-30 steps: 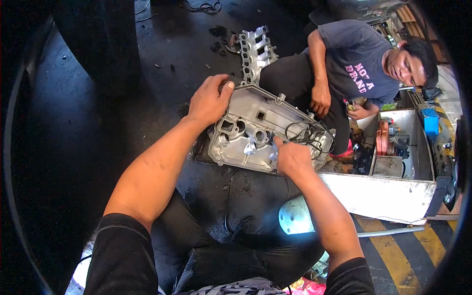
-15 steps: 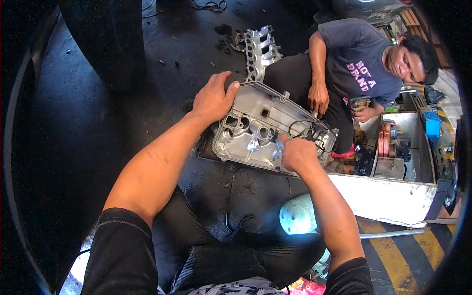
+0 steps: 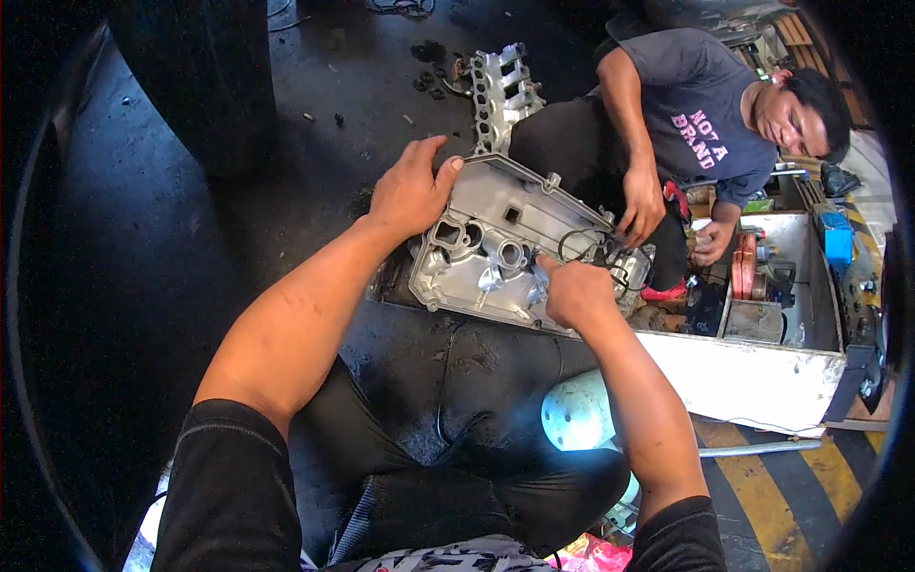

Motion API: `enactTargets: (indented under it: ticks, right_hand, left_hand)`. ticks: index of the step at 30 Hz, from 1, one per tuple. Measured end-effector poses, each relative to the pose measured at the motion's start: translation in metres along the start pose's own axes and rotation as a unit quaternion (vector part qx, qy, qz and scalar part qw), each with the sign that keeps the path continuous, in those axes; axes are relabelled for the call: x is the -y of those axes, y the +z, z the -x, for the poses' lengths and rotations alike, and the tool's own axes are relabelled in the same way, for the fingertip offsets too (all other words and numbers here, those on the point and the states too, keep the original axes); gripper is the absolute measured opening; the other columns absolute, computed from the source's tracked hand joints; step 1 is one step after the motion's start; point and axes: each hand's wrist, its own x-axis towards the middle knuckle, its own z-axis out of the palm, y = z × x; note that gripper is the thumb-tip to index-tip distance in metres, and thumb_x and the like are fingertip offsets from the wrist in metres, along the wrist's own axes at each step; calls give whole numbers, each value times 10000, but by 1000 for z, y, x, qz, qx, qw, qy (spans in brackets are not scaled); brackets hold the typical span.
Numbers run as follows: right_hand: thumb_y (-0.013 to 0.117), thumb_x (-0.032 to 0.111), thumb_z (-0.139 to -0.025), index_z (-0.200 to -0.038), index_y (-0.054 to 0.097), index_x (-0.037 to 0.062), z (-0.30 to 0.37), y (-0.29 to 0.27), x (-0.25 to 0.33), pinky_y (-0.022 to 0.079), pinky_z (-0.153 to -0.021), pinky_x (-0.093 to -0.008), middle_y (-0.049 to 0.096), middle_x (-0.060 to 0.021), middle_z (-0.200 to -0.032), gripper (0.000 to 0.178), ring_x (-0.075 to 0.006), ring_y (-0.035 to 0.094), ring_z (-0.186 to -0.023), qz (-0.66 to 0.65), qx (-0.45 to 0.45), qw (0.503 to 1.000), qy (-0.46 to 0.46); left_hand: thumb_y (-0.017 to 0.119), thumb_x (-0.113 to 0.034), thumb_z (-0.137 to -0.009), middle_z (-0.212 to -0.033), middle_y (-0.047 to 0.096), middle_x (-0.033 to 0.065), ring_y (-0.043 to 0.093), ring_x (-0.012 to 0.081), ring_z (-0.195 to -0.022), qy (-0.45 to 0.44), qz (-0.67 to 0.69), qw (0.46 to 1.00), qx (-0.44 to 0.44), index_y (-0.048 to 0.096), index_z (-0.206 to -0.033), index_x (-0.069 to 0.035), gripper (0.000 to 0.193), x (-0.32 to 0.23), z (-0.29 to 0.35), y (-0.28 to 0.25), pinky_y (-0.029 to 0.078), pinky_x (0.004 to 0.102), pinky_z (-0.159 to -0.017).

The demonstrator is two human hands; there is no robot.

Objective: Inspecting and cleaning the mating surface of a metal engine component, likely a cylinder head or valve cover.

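Note:
A silver metal engine cover (image 3: pixel 486 200), with round and square openings, lies tilted in front of me. My left hand (image 3: pixel 412 188) grips its upper left edge, thumb on the rim, fingers over the side. Lower on the cover is my right hand (image 3: pixel 577 294), its index finger against the metal beside a round port (image 3: pixel 510 254). The other fingers are curled, and whatever they hold is hidden. Thin black rubber gasket strands (image 3: pixel 596 250) lie loosely across the cover's right end. A co-worker's hand (image 3: pixel 643 205) reaches down to these strands.
The co-worker (image 3: pixel 681 105) sits at the right, other hand over a white parts box (image 3: pixel 753 377) with metal parts inside. A silver intake manifold (image 3: pixel 500 95) lies on the dark floor beyond the cover. A pale rounded container (image 3: pixel 577 415) stands by my right knee.
The co-worker's nearer hand has moved from their leg down to the black strands on the cover's right end. Both my hands stay almost in place.

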Motion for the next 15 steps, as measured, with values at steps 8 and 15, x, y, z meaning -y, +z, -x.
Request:
enactTargets:
  ticks: [8,15]
  right_hand:
    - [593,120,-906,-1434,604,200,1,-5,-5,594,-790,-445,779,-135,-1033,534,-313,758,-968,11,-9,1000,-23]
    - [634,109,-903,-1335,557,53,12,12,-52,582,-621,-386,686,-129,-867,442,-232,683,-718,-577,51,815,31]
  left_hand:
    - [500,-453,-1069,-1438,551,227,554,424,-1315,-3,10,1000,9,494,-1466,-38,575,0,2,0,457,475,-1089]
    - [497,-449,-1070,-1450,545,211,555,424,-1313,-7,18,1000,13,489,-1473,-54,564,-4,2,0,461,474,-1085]
